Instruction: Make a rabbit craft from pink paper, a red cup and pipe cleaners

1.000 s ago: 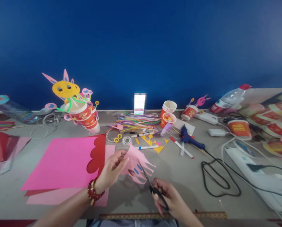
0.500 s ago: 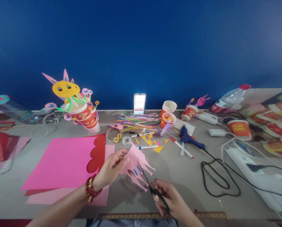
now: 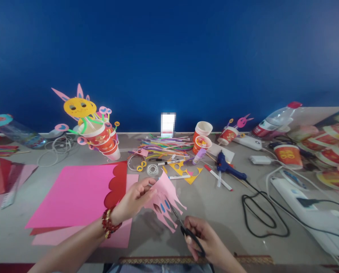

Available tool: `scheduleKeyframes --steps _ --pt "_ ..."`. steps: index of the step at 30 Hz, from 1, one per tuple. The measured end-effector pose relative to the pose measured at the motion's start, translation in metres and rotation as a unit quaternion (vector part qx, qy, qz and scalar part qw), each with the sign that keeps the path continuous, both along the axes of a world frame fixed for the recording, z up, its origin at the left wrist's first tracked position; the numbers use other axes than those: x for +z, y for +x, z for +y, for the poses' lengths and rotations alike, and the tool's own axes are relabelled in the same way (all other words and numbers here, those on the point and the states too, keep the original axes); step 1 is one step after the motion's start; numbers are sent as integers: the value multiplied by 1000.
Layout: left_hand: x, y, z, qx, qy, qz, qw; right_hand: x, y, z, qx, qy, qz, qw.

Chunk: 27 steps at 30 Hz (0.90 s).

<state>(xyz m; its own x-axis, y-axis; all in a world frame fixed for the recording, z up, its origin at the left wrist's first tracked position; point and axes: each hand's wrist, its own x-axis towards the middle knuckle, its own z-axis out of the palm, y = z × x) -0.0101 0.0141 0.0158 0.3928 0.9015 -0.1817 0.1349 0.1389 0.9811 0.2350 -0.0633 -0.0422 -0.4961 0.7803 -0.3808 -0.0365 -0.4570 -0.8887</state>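
Pinched by its left edge, a pink sheet of paper (image 3: 166, 184) is in my left hand (image 3: 137, 198), held above the table. Its lower edge is cut into pointed strips, and blue ovals (image 3: 165, 205) and a dark one are on it. My right hand (image 3: 200, 235) grips the black handles of a pair of scissors (image 3: 190, 236). The blades point up and left, among the strips beside the blue ovals. Whether the blades are parted there is hard to make out.
Left lies a stack of pink and red sheets (image 3: 72, 197). Ahead are a tape roll (image 3: 152, 169), markers, yellow scraps (image 3: 193, 175) and pipe cleaners (image 3: 158, 146). A blue glue gun (image 3: 229, 167), its black cable (image 3: 245, 212) and a power strip (image 3: 303, 212) occupy the right. A decorated cup stack (image 3: 99, 138) stands back left.
The pink paper has tilted slightly, its lower strips swinging a little to the left. Both hands keep their grips and have hardly moved.
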Motion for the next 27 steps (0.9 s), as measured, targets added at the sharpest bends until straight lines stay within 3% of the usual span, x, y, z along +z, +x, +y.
scheduleKeyframes --steps 13,27 --pt "7 1 0 -13 7 3 1000 -1 0 -1 1 2 -21 1000" --pt "-1 0 -3 -39 13 -5 999 -2 -1 -2 4 5 -2 1000"
